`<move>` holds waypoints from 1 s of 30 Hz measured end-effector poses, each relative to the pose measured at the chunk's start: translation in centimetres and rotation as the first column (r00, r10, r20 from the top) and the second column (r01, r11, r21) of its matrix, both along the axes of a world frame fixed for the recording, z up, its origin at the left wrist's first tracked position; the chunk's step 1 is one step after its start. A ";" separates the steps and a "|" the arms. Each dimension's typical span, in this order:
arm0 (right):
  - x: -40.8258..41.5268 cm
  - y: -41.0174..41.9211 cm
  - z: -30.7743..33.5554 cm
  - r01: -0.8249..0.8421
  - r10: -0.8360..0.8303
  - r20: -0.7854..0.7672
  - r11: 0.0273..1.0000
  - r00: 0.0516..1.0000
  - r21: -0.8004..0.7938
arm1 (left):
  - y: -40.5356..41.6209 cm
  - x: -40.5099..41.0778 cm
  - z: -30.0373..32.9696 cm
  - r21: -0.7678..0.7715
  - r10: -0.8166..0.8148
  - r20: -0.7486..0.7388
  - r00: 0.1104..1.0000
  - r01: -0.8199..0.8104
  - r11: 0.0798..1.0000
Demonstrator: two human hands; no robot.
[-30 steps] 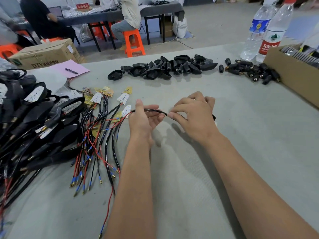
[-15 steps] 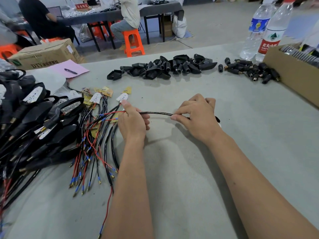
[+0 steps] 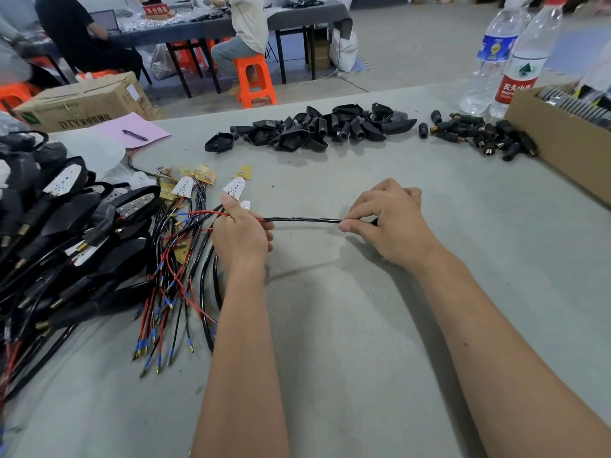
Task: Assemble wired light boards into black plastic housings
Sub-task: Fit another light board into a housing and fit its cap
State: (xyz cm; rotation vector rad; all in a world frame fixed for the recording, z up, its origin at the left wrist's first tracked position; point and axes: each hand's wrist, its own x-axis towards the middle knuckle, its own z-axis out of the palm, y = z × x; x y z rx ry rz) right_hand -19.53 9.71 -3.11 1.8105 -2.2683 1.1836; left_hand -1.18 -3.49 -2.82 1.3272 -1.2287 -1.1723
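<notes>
Black cable point(image 3: 302, 220) stretched between hands: left hand point(image 3: 241, 233) fingers curled round it, right hand point(image 3: 393, 223) pinching.

We see bright, even, diffuse overhead light, no hard glare. Soft shadows fall w/ the forearms onto the grey bench point(image 3: 330, 325), toward 1 o'clock. Wide-angle lens bends edges: bottles point(image 3: 515, 57) at 1 o'clock lean outward. Centre sharp; bkgd at 11–12 o'clock slightly soft, corners smeared.
</notes>
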 end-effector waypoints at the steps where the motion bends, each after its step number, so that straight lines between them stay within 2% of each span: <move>1: 0.0 0.1 0.2 -0.006 0.006 0.011 1.000 1.000 0.010 | 0.0 -0.1 0.1 0.028 -0.009 -0.020 1.000 0.010 1.000; 5: -1.5 1.5 1.1 0.054 -0.054 0.184 0.999 0.981 0.008 | -0.2 -0.1 0.4 0.137 -0.002 -0.171 0.985 0.026 0.990; 7: -2.8 2.2 1.3 0.041 -0.064 0.246 0.994 0.967 0.099 | -0.4 0.1 0.4 0.156 0.007 -0.214 0.977 0.027 0.987; 10: -3.7 2.6 1.2 -0.040 -0.025 0.247 0.966 0.969 0.254 | -0.4 0.3 0.3 0.171 0.011 -0.208 0.978 0.025 0.985; 12: -3.7 2.6 1.1 -0.090 0.005 0.277 0.951 0.961 0.295 | -0.4 0.4 0.3 0.171 0.028 -0.210 0.977 0.008 0.985; 16: -3.8 2.7 1.2 -0.129 0.027 0.436 0.970 0.899 0.207 | -0.5 0.5 0.3 0.168 0.079 -0.253 0.964 -0.036 0.985; 18: -3.8 2.6 1.3 -0.149 0.049 0.516 0.977 0.855 0.155 | -0.5 0.6 0.3 0.190 0.112 -0.324 0.939 -0.051 0.980; 22: -3.5 2.6 1.1 -0.125 0.019 0.573 0.981 0.820 0.147 | -0.3 0.8 0.5 0.231 0.136 -0.491 0.860 -0.022 0.973; 25: -3.5 3.0 1.4 -0.105 -0.034 0.641 0.979 0.767 0.177 | -0.2 0.5 0.7 0.192 0.133 -0.544 0.829 -0.031 0.981; 28: -3.5 3.5 2.1 -0.077 -0.110 0.614 0.959 0.782 0.271 | -0.4 -0.1 1.0 0.073 0.070 -0.615 0.785 -0.032 0.997; 30: -3.5 4.2 2.8 -0.127 -0.140 0.579 0.909 0.803 0.397 | -0.4 -1.3 1.0 0.004 -0.003 -0.617 0.787 0.008 1.000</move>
